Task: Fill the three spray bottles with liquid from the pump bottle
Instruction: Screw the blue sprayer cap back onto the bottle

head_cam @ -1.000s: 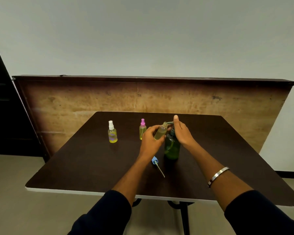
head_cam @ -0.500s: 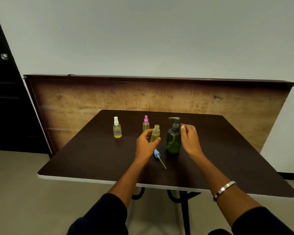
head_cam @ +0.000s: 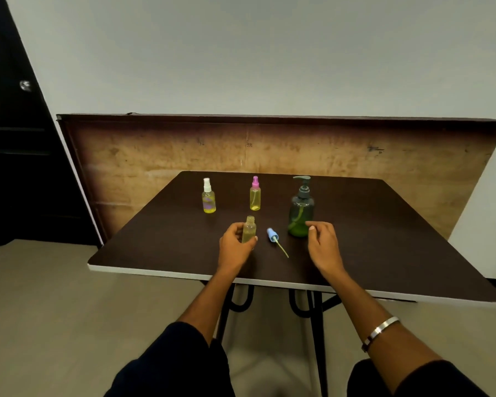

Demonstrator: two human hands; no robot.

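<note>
My left hand (head_cam: 234, 246) grips a small uncapped spray bottle (head_cam: 249, 229) with yellowish liquid, upright near the table's front. Its blue spray cap (head_cam: 272, 234), with a thin tube trailing toward me, lies on the table just right of it. The green pump bottle (head_cam: 300, 214) stands upright further right. My right hand (head_cam: 322, 243) hovers beside the pump bottle's base, fingers apart, holding nothing. Two capped spray bottles stand behind: a white-capped one (head_cam: 208, 197) and a pink-capped one (head_cam: 255, 195), both holding yellow liquid.
The dark brown table (head_cam: 384, 239) has a white front edge and black metal legs below. A worn wooden board (head_cam: 155, 150) leans against the wall behind it. A dark door (head_cam: 15, 156) is at the left.
My right hand came off the pump bottle and drew back toward me. My left hand lowered the uncapped bottle away from the pump spout to the table's front.
</note>
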